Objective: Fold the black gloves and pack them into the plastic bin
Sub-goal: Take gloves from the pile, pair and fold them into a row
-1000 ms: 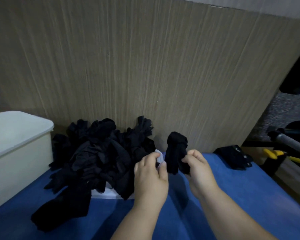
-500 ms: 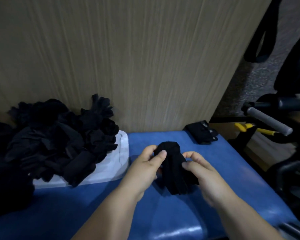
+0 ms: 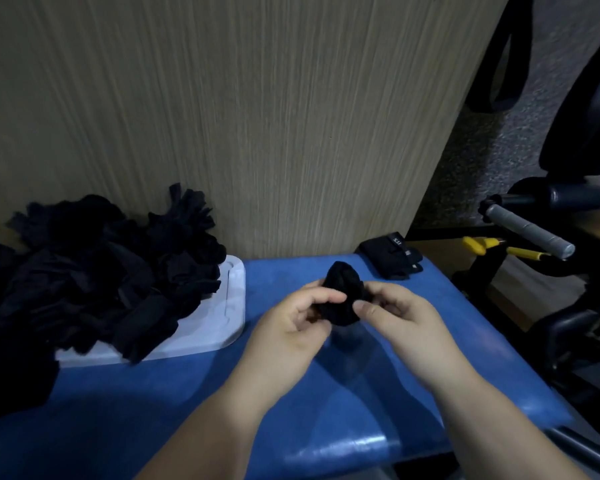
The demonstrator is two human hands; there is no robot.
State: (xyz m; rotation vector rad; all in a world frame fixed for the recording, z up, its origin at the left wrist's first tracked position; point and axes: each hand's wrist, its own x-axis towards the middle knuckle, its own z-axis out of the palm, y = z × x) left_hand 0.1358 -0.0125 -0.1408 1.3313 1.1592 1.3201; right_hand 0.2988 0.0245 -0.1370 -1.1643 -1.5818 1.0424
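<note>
Glove (image 3: 342, 296) got bunched tighter than half second before, held above table (image 3: 430, 341). Left hand (image 3: 291, 323), right hand (image 3: 395, 317): fingers (image 3: 326, 299) pinched it. Risk: loose roll springing open; bin out of view.

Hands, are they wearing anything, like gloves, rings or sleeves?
No. The left hand and right hand are both bare: no gloves, rings, watch or bracelet show. The forearms are bare too, with no sleeve in view down to the picture's edge. The nails look short and unpainted.
</note>
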